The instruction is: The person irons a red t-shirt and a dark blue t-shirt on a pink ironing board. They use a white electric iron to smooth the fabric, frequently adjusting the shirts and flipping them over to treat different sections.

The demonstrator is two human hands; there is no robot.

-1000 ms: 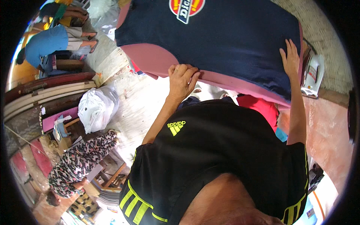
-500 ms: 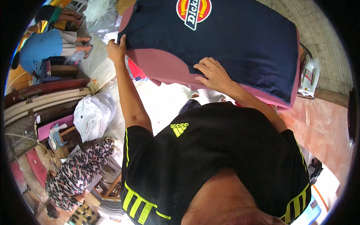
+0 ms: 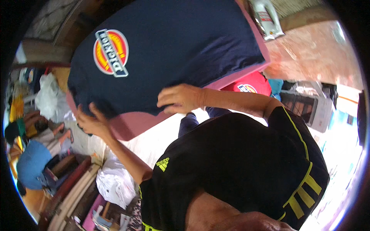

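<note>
A navy T-shirt (image 3: 165, 50) with a round red, yellow and white emblem (image 3: 111, 53) lies spread over a pink-covered ironing surface (image 3: 135, 122). At the shirt's left end, my left hand (image 3: 94, 121) rests on the cloth edge with thumb and fingers apart. My right hand (image 3: 183, 99) reaches across the near side, its bent fingers on the cloth close to a curved edge. A gap shows between its thumb and fingers. Pink cover is exposed between the two hands, below that curved edge.
A silver and white iron (image 3: 268, 21) stands beyond the right end of the surface. Beneath the near right side is a red garment (image 3: 254, 82). Left of me are a stuffed white plastic bag (image 3: 115, 183), stacked long boards (image 3: 73, 192) and a person in blue (image 3: 34, 163).
My view has swung round, so the shirt and emblem sit further left in it. Both hands remain at the shirt's near edge, and the right fingers have shifted along the cloth.
</note>
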